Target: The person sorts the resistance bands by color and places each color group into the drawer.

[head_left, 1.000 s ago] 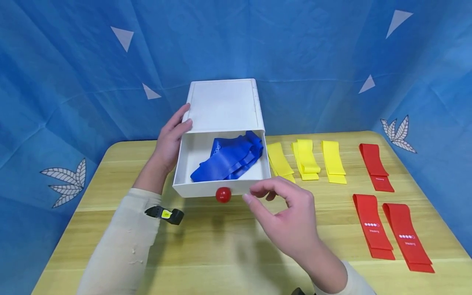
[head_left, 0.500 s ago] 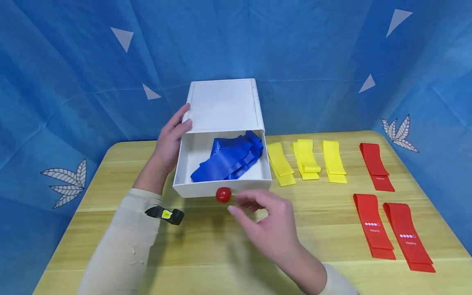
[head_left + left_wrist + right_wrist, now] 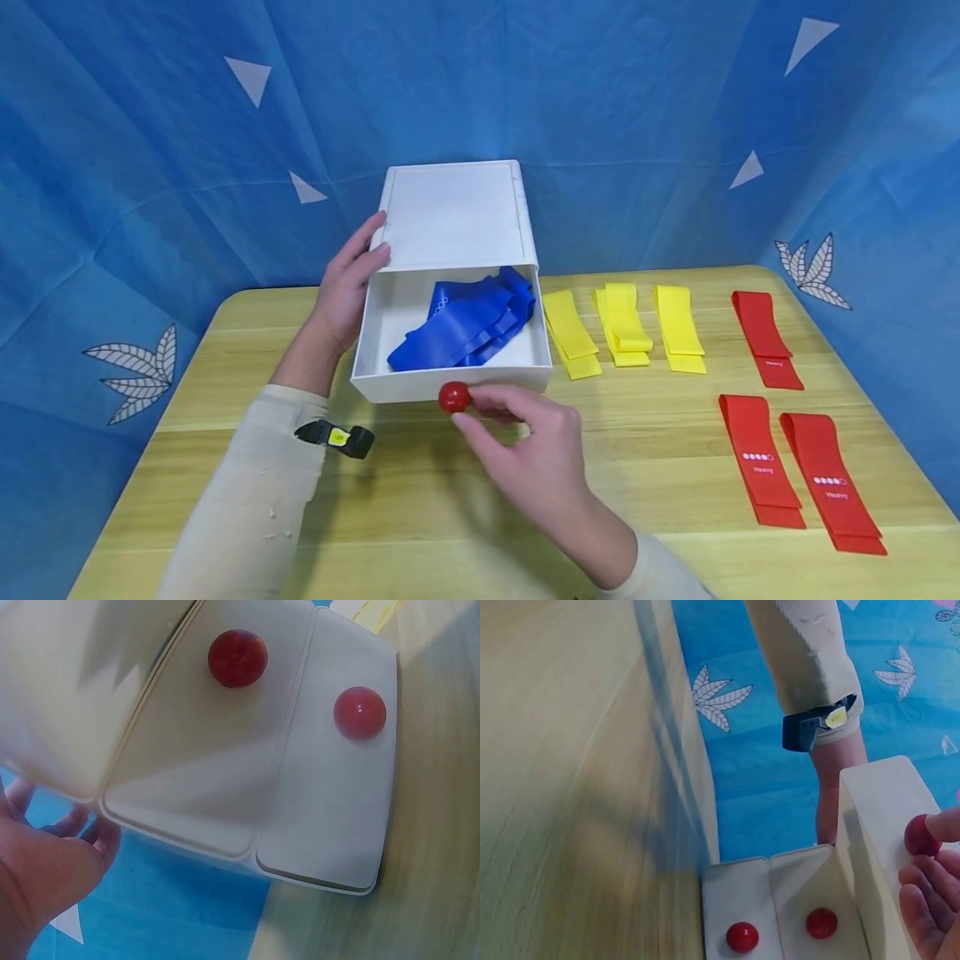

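A white drawer cabinet [image 3: 453, 212] stands at the back of the table, its top drawer [image 3: 382, 384] pulled out. Folded blue resistance bands [image 3: 468, 325] lie inside that drawer. My right hand [image 3: 536, 462] has thumb and forefinger at the red round knob [image 3: 453, 397] on the drawer's front, pinching it from the right. My left hand [image 3: 345, 287] rests along the cabinet's left side, its fingertips at the top edge. Below, in the left wrist view, two closed drawers show, each with a red knob [image 3: 238, 658].
Several yellow resistance bands [image 3: 622, 325] lie folded in a row right of the cabinet. Farther right are red bands [image 3: 761, 462], some printed "Heavy". A blue curtain [image 3: 637, 125] hangs behind the wooden table [image 3: 420, 533]. My left sleeve carries a black wrist camera [image 3: 337, 436].
My right hand has moved left along the drawer front, from its right corner to the red knob. The left hand, cabinet and bands have stayed put.
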